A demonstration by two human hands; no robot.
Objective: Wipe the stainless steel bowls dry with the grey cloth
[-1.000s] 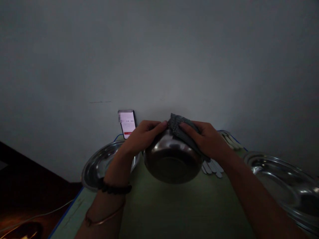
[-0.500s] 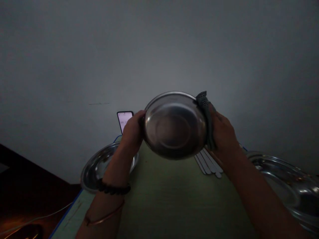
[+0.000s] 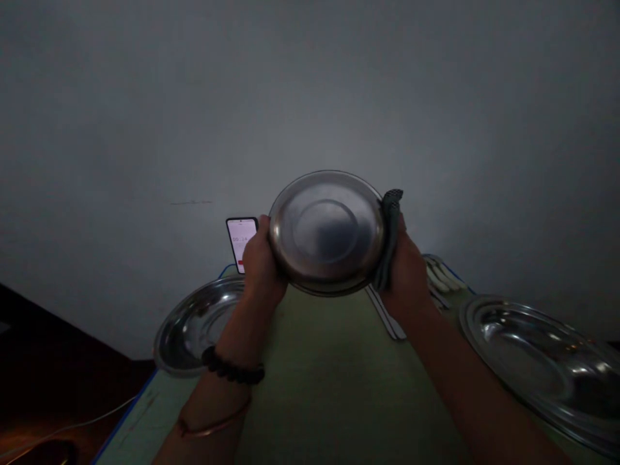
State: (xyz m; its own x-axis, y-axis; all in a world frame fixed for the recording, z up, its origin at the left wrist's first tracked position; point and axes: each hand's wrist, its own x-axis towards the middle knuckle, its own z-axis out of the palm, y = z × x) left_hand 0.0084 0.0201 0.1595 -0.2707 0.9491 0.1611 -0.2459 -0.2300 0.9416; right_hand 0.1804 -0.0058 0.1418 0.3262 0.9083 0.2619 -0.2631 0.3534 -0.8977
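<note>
Head view: clamping fingers on a round silver metal bowl (image 3: pixel 329 229) above a flat green tabletop (image 3: pixel 314 368), directly with the left hand (image 3: pixel 265 268), through a dark grey-green cloth (image 3: pixel 386 252) with the right hand (image 3: pixel 405 278); risking a drop onto flat pale strips (image 3: pixel 387 325) from cloth slipping on smooth metal.

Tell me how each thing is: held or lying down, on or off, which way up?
Metal bowl: held up, outside bottom facing us
Cloth: bunched, pressed against the metal bowl's side
Left hand: gripping the metal bowl
Right hand: holding the cloth
Phone: screen on, propped upright
Left basin: open side up, partly hidden
Right basin: open side up
Beaded bracelet: worn
</note>
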